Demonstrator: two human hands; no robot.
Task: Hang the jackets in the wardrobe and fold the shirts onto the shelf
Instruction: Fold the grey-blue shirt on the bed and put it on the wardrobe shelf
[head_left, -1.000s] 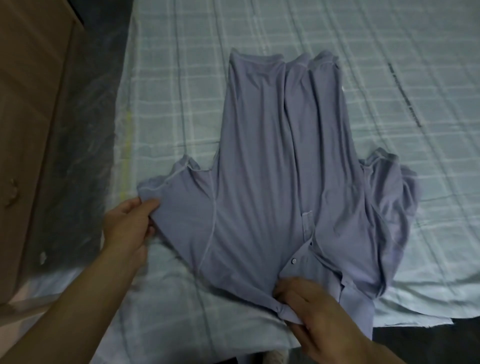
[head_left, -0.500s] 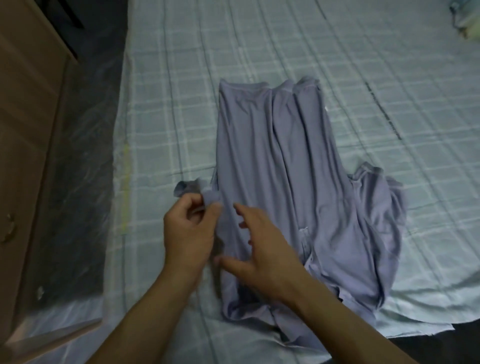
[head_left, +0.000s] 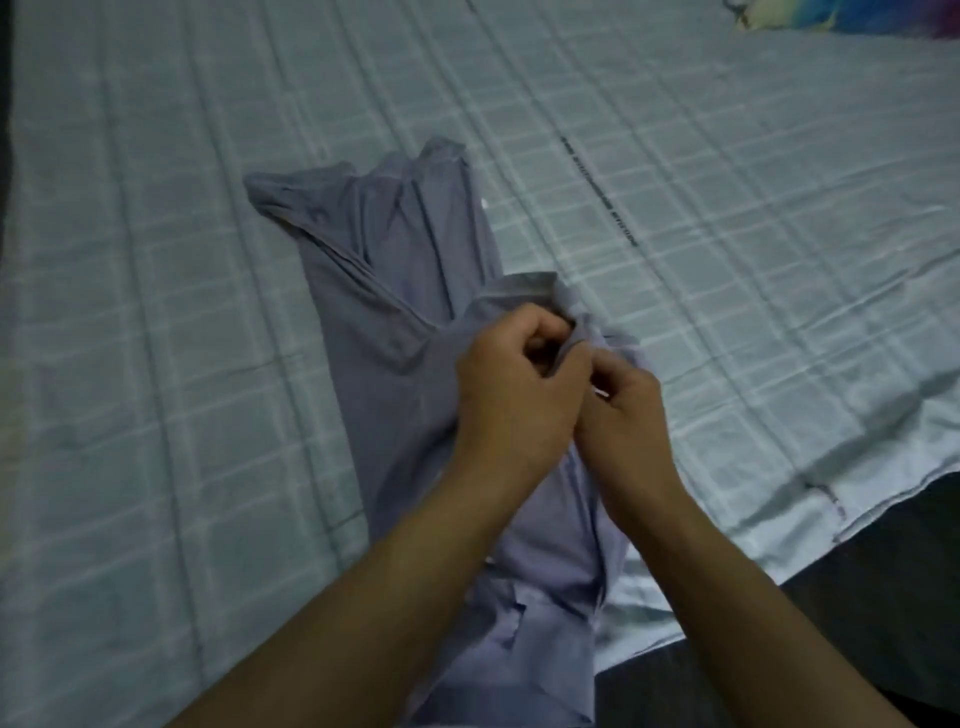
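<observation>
A lilac-grey shirt (head_left: 395, 270) lies lengthwise on the bed, its hem far from me and its collar end near my arms. One side is folded inward over the body. My left hand (head_left: 514, 384) and my right hand (head_left: 623, 405) meet over the shirt's right side. Both pinch the bunched sleeve fabric (head_left: 576, 322) between thumb and fingers. The lower part of the shirt is partly hidden under my forearms.
The shirt rests on a pale green checked bedsheet (head_left: 156, 364) that covers most of the view. The bed's edge (head_left: 779, 525) runs diagonally at the lower right, with dark floor beyond. A colourful item (head_left: 852, 15) lies at the top right corner.
The left sleeve was folded inward over the shirt. Both hands moved right and came together on the right sleeve. The view shifted right, so the wooden furniture on the left is out of frame.
</observation>
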